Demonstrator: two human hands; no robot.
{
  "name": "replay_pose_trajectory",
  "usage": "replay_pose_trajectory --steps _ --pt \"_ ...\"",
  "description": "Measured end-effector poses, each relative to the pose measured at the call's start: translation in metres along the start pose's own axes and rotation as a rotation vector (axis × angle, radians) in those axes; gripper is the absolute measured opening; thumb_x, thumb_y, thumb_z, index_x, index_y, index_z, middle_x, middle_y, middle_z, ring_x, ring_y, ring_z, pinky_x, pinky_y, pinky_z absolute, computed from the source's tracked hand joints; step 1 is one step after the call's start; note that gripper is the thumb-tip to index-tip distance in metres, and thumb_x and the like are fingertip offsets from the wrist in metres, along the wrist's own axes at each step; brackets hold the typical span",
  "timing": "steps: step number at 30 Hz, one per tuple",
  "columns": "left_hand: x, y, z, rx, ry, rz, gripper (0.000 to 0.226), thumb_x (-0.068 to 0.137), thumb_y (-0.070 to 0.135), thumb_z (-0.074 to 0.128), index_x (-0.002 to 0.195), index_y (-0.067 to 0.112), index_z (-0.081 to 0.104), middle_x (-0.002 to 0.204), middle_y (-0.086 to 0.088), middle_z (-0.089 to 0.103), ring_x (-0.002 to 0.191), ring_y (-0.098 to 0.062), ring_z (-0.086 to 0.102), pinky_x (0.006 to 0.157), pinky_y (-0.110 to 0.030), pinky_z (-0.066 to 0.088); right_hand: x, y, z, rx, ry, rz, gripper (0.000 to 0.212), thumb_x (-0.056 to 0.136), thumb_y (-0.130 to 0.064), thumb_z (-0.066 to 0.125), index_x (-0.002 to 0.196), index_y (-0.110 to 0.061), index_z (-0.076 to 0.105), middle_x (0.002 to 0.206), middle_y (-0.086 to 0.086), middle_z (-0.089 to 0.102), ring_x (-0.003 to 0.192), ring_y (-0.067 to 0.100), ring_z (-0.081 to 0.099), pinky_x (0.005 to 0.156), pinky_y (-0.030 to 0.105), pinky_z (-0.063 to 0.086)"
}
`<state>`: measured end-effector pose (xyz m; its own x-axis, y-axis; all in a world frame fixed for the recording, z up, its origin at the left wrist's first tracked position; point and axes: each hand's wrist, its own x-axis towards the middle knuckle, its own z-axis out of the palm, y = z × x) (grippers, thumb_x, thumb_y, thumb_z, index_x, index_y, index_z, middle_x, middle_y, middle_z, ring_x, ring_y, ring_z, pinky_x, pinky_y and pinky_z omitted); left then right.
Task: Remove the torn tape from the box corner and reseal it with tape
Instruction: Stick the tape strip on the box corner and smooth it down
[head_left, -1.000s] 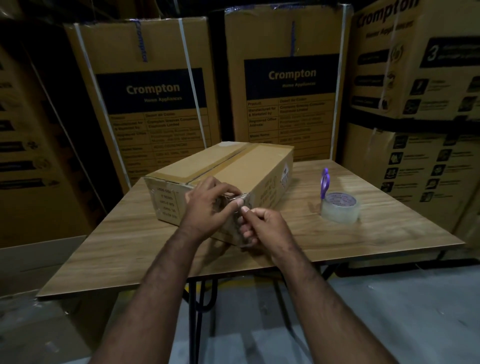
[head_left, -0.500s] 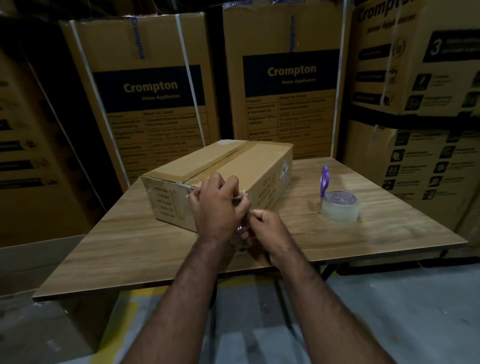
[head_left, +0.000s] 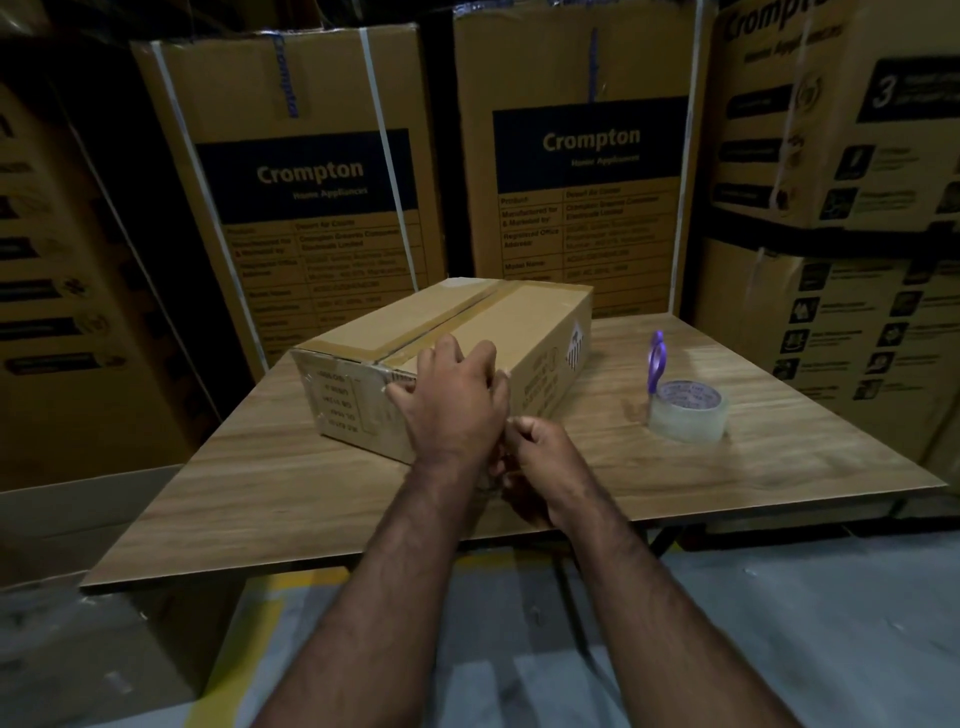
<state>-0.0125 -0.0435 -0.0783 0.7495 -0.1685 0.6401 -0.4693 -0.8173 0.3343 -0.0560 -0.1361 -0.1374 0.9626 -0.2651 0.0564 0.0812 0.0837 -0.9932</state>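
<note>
Cardboard box (head_left: 519, 332), taped corner under left hand (head_left: 457, 410)

This is a warehouse or stockroom for packaged appliances. Tall cartons (head_left: 306, 187) printed "Crompton Home Appliances", bound with white straps, stand stacked close behind and on both sides of a wood-grain tabletop (head_left: 291, 483). Below lies a bare concrete floor (head_left: 779, 623) with a painted yellow line (head_left: 228, 670), and the lighting is dim.

A plain brown box (head_left: 498, 332) sits on a wood-grain counter (head_left: 260, 467) near clear tape roll (head_left: 688, 415) and purple scissors (head_left: 656, 364).
</note>
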Motion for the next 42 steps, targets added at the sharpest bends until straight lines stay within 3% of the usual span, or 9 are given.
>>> replay_pose_trajectory --steps 3,5,9,12,19,25,29,35,42 --pt "0.002 -0.008 0.001 -0.069 -0.011 0.014 0.017 0.096 0.052 0.054 0.089 0.037 0.053 0.100 0.009 0.043 0.098 -0.011 0.037 0.094 -0.046 0.034 0.003 0.001 -0.002 -0.010 -0.002 -0.012 0.031 0.104 -0.034 0.058 0.081 -0.017 0.069 0.066 -0.001 0.068 0.051 0.009 0.055 0.050 0.026 0.042" --pt "0.005 -0.028 0.001 -0.278 -0.062 0.058 0.023 0.097 0.054 0.053 0.084 0.035 0.058 0.094 0.011 0.049 0.098 -0.013 0.047 0.094 -0.046 0.038 0.005 0.001 -0.003 -0.017 -0.017 -0.027 0.031 0.102 -0.038 0.061 0.083 -0.015 0.071 0.070 0.000 0.068 0.056 0.009 0.056 0.049 0.024 0.042" --pt "0.005 -0.080 -0.003 -0.637 -0.145 0.244 0.016 0.093 0.033 0.071 0.102 0.022 0.077 0.104 0.006 0.069 0.105 -0.013 0.066 0.093 -0.049 0.055 0.006 0.003 -0.003 -0.054 -0.020 -0.059 0.033 0.100 -0.042 0.062 0.080 -0.017 0.071 0.070 -0.001 0.067 0.057 0.008 0.055 0.048 0.021 0.041" --pt "0.010 -0.084 -0.001 -0.642 -0.139 0.304 0.014 0.084 0.017 0.082 0.097 0.015 0.077 0.103 0.001 0.073 0.104 -0.012 0.069 0.092 -0.046 0.058 0.005 0.005 -0.004 -0.067 -0.016 -0.086 0.033 0.101 -0.040 0.062 0.080 -0.016 0.070 0.069 -0.001 0.068 0.057 0.008 0.055 0.050 0.022 0.040" --pt "0.016 -0.079 0.008 -0.605 -0.006 0.354 0.017 0.076 0.012 0.088 0.083 0.012 0.072 0.089 0.000 0.071 0.093 -0.017 0.070 0.082 -0.045 0.058 0.005 0.010 -0.005 -0.039 0.004 -0.120 0.031 0.101 -0.038 0.063 0.081 -0.016 0.070 0.072 0.002 0.068 0.058 0.008 0.056 0.049 0.022 0.040" --pt "0.015 -0.081 0.002 -0.587 -0.059 0.385 0.021 0.076 0.023 0.088 0.084 0.013 0.072 0.093 0.000 0.071 0.097 -0.016 0.069 0.084 -0.043 0.057 0.007 0.017 -0.002 -0.037 0.042 -0.133 0.031 0.100 -0.042 0.062 0.080 -0.020 0.071 0.070 0.000 0.069 0.060 0.010 0.058 0.052 0.025 0.044" --pt "0.014 -0.071 0.007 -0.501 0.008 0.375 0.025 0.077 0.029 0.087 0.080 0.016 0.065 0.088 0.001 0.065 0.090 -0.024 0.065 0.076 -0.046 0.053 0.008 0.021 0.000 -0.059 0.068 -0.142 0.032 0.097 -0.050 0.064 0.081 -0.023 0.074 0.073 0.000 0.072 0.065 0.011 0.061 0.057 0.028 0.048" --pt "0.013 -0.076 0.008 -0.478 -0.025 0.395 0.026 0.077 0.032 0.085 0.086 0.019 0.064 0.095 0.001 0.064 0.096 -0.025 0.061 0.080 -0.047 0.052 0.001 0.029 0.002 -0.030 0.076 -0.134 0.016 0.093 -0.033 0.075 0.088 -0.017 0.073 0.076 0.005 0.073 0.067 0.013 0.065 0.059 0.029 0.052" --pt "0.009 -0.073 0.012 -0.393 -0.037 0.385 0.040 0.072 0.038 0.086 0.096 0.018 0.062 0.104 -0.001 0.060 0.101 -0.023 0.053 0.084 -0.041 0.048 0.009 0.030 0.002 -0.078 0.179 -0.029 0.024 0.083 -0.033 0.084 0.086 -0.011 0.077 0.077 0.015 0.078 0.064 0.019 0.067 0.059 0.031 0.054"
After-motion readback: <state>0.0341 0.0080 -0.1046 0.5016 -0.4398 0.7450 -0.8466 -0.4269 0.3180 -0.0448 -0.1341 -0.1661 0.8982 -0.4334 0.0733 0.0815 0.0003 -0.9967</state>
